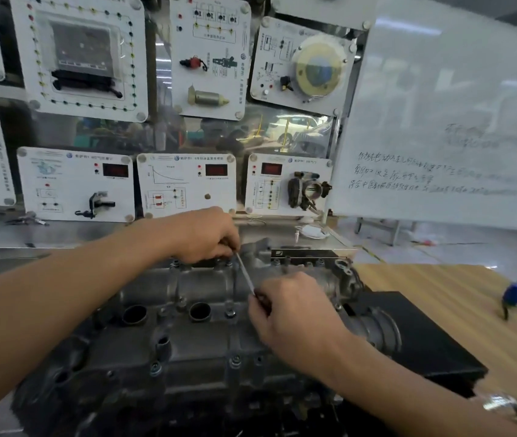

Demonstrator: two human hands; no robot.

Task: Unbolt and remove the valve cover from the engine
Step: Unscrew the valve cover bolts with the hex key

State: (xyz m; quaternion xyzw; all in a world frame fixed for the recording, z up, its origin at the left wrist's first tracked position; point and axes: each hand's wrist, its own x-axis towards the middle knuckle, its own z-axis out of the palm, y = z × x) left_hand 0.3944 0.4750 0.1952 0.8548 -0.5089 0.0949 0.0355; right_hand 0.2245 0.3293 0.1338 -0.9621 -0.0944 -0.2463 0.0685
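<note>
A grey cast valve cover (187, 329) lies on the engine in the middle of the view, with two round plug holes and several bolts (235, 362) along its edges. A thin silver wrench handle (245, 274) slants across the cover's far side. My left hand (206, 238) grips its far end, curled over the bolts at the cover's back edge. My right hand (288, 313) pinches the near end of the handle above the cover's right part. The tool's head is hidden under my left hand.
The engine rests on a black base (424, 348) on a wooden table (459, 298). A blue object (516, 293) lies at the table's right. Training panels (187, 184) stand behind the engine, with a whiteboard (456, 121) at the right.
</note>
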